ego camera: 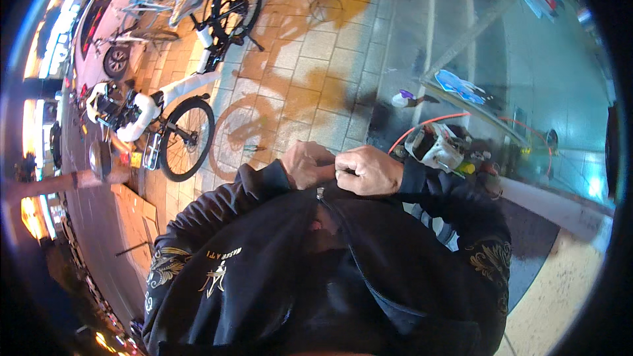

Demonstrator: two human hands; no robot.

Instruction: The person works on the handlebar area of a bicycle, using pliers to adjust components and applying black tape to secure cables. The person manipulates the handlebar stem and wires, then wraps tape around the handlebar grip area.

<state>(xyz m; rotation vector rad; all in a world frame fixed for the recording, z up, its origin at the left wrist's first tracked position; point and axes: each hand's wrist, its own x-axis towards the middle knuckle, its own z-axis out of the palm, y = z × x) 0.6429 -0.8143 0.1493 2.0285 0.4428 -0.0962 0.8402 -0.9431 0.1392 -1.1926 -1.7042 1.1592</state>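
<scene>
My left hand (307,164) is curled in front of the black zip jacket (247,267), with its fingers pointing towards my other hand. Close beside it, my right hand (368,170) is bent into a loose fist, and the two hands nearly touch. Whether anything is pinched between the fingers is hidden. Just below them, at the middle of the jacket, shows a metal zip pull (320,193). Both forearms are in dark sleeves with gold-coloured patterns.
Paving tiles (316,54) lie ahead. An electric bicycle (187,138) with pale handlebar covers and another bicycle (237,5) stand at left, near a parked car (94,15). At right are glass panels (549,74), a red hose (430,119), a cluttered pile (440,146) and a purple-topped container (401,99).
</scene>
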